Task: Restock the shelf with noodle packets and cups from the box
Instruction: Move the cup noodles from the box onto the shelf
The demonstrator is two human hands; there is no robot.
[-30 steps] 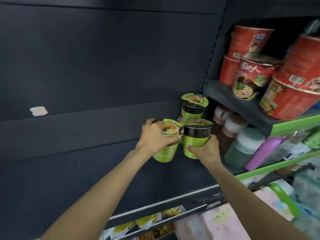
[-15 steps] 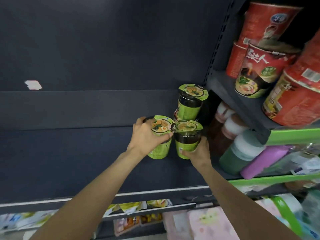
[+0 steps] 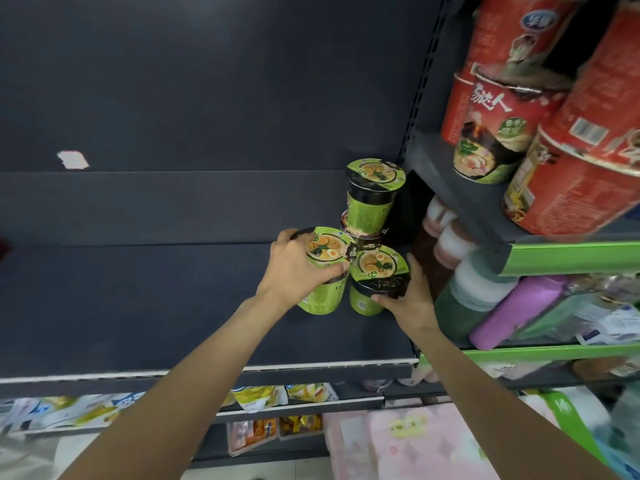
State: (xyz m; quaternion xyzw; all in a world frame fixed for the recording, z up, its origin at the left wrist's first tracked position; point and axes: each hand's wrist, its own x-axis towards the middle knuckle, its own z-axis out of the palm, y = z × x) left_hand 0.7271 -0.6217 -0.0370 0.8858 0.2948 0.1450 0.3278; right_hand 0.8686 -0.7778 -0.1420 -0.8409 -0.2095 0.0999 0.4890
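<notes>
Both hands are at the right end of a dark shelf (image 3: pixel 173 306), each around a green noodle cup. The left hand (image 3: pixel 294 268) wraps its fingers over the rim and lid of the left cup (image 3: pixel 323 271), thumb on the near side, holding it firmly; the cup leans a little to the left. The right hand (image 3: pixel 408 299) grips the right cup (image 3: pixel 375 282) from below and the right, fingers curled round its black band. The two cups touch at their lids and sit side by side on the shelf board. Just behind them stands a stack of two more green cups (image 3: pixel 372 199), the top one upright with its lid facing the camera, the lower one mostly hidden. To the right, past a perforated upright, an upper shelf holds large red noodle bowls (image 3: pixel 568 168), and below it lie bottles with white caps (image 3: pixel 478 299) and a purple one (image 3: pixel 512 313). Lower shelves near the bottom carry flat yellow packets (image 3: pixel 263 396).
</notes>
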